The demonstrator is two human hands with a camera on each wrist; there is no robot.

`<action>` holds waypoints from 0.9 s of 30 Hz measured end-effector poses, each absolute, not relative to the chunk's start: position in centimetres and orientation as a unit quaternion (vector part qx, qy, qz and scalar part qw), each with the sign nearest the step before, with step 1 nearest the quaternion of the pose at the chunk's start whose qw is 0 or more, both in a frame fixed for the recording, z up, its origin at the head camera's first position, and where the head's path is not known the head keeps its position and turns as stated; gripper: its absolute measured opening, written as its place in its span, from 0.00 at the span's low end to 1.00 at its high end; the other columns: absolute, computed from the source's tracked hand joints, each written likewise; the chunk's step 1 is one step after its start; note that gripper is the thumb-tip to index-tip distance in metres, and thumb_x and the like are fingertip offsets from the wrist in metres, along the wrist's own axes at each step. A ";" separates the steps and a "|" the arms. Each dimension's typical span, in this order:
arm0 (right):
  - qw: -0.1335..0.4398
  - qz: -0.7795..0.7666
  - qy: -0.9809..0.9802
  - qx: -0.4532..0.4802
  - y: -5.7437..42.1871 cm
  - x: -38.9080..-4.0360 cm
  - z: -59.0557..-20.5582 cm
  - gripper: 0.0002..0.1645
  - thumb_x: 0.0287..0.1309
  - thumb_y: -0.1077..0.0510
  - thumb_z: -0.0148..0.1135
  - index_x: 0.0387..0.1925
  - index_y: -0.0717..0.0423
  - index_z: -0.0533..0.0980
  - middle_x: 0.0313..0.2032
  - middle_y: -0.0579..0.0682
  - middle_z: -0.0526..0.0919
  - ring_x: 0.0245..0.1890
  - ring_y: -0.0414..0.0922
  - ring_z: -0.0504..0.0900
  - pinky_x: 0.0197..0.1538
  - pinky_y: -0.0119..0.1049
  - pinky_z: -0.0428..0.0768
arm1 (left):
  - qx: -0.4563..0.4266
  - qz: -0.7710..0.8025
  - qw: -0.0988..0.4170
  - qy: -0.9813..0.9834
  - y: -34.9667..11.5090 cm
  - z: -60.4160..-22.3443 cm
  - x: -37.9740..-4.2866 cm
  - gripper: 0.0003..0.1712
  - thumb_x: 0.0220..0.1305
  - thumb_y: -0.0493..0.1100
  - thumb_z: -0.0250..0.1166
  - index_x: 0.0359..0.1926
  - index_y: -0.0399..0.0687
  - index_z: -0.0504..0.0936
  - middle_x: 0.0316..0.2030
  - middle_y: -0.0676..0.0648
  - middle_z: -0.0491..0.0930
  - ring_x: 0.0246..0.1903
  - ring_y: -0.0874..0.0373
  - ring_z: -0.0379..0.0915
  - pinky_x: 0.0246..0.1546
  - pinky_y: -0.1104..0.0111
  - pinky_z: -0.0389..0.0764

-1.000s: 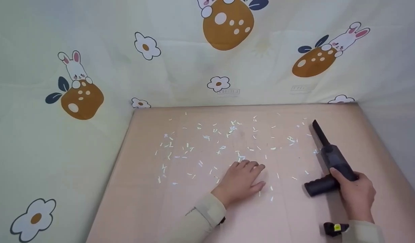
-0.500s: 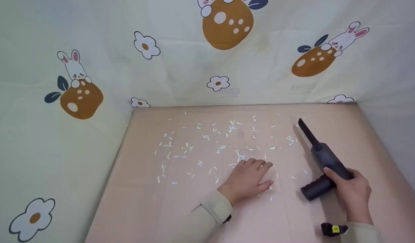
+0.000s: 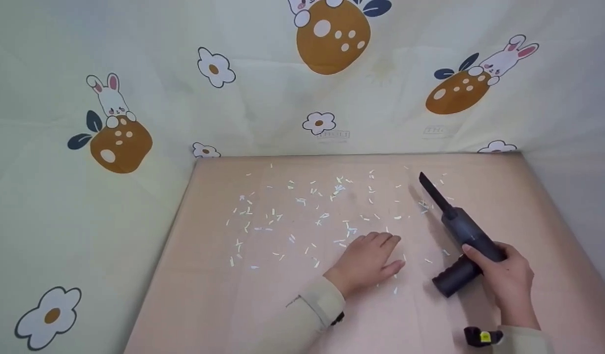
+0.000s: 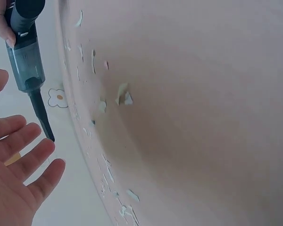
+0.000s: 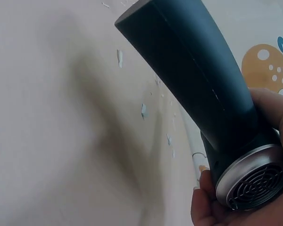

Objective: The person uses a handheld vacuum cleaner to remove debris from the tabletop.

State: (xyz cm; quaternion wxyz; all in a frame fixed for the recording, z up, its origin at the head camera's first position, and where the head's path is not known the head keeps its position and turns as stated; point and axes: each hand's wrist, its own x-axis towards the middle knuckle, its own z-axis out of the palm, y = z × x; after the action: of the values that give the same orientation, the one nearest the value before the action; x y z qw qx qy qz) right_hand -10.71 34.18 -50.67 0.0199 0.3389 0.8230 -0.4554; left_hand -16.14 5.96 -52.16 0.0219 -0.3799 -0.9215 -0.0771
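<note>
In the head view my right hand (image 3: pixel 510 280) grips a dark handheld vacuum cleaner (image 3: pixel 472 236) by its rear body, above the table's right side. Its narrow black nozzle (image 3: pixel 434 194) points away and to the left, over a few paper scraps (image 3: pixel 424 206). The right wrist view shows the vacuum's thick handle (image 5: pixel 188 61) sticking out past my fingers and the round vent (image 5: pixel 259 183) at its back end. My left hand (image 3: pixel 366 258) hovers palm down over the middle, fingers loosely spread and holding nothing; the left wrist view shows them apart.
Many small pale paper scraps (image 3: pixel 292 238) lie scattered over the table (image 3: pixel 209 305), mostly at its middle and far left. A patterned cloth (image 3: pixel 263 108) with rabbits and flowers hangs along the back and left. A pale wall (image 3: pixel 578 162) bounds the right.
My right hand and the vacuum have moved left, the nozzle shifting from the far right to over the scraps. My left hand has drifted a little to the right.
</note>
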 end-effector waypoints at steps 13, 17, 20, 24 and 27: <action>0.036 -0.473 0.827 0.302 32.7 -10.7 -51.2 0.61 0.55 0.31 0.69 0.76 0.63 0.56 0.71 0.70 0.61 0.63 0.61 0.66 0.57 0.43 0.75 | -0.365 -0.102 0.002 -0.925 6.7 -52.4 -16.8 0.34 0.77 0.65 0.44 0.72 0.51 0.69 0.65 0.53 0.75 0.65 0.59 0.72 0.66 0.68 0.76; 0.038 -0.483 0.821 0.301 32.3 -10.6 -51.3 0.62 0.55 0.31 0.70 0.76 0.63 0.56 0.72 0.70 0.60 0.64 0.62 0.64 0.64 0.51 0.72 | -0.353 -0.131 -0.021 -0.926 7.4 -52.3 -16.9 0.37 0.77 0.67 0.43 0.73 0.50 0.68 0.68 0.52 0.73 0.67 0.60 0.70 0.68 0.69 0.73; 0.036 -0.491 0.818 0.299 32.0 -10.6 -51.2 0.62 0.55 0.31 0.70 0.76 0.62 0.55 0.72 0.70 0.59 0.64 0.62 0.64 0.68 0.55 0.71 | -0.329 -0.188 -0.058 -0.924 7.8 -51.9 -17.0 0.38 0.76 0.67 0.45 0.74 0.50 0.66 0.70 0.51 0.71 0.69 0.59 0.68 0.71 0.69 0.70; 0.033 -0.503 0.814 0.290 31.5 -10.8 -51.0 0.62 0.55 0.31 0.70 0.76 0.62 0.55 0.72 0.70 0.59 0.65 0.63 0.65 0.71 0.57 0.71 | -0.277 -0.282 -0.107 -0.912 8.2 -51.6 -17.4 0.38 0.74 0.69 0.48 0.74 0.54 0.65 0.71 0.52 0.70 0.70 0.60 0.66 0.72 0.67 0.70; 0.032 -0.503 0.816 0.285 31.3 -10.7 -50.8 0.61 0.54 0.31 0.71 0.76 0.62 0.56 0.72 0.69 0.60 0.64 0.63 0.66 0.68 0.54 0.74 | -0.237 -0.354 -0.141 -0.893 8.9 -51.6 -17.6 0.40 0.71 0.71 0.51 0.74 0.56 0.66 0.68 0.54 0.73 0.66 0.62 0.71 0.67 0.67 0.75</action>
State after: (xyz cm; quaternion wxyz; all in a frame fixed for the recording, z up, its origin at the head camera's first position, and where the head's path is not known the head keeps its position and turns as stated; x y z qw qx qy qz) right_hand -10.69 31.29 -50.78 0.0319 0.2849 0.8155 -0.5028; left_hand -17.57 8.90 -51.58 -0.1409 -0.2372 -0.8934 -0.3545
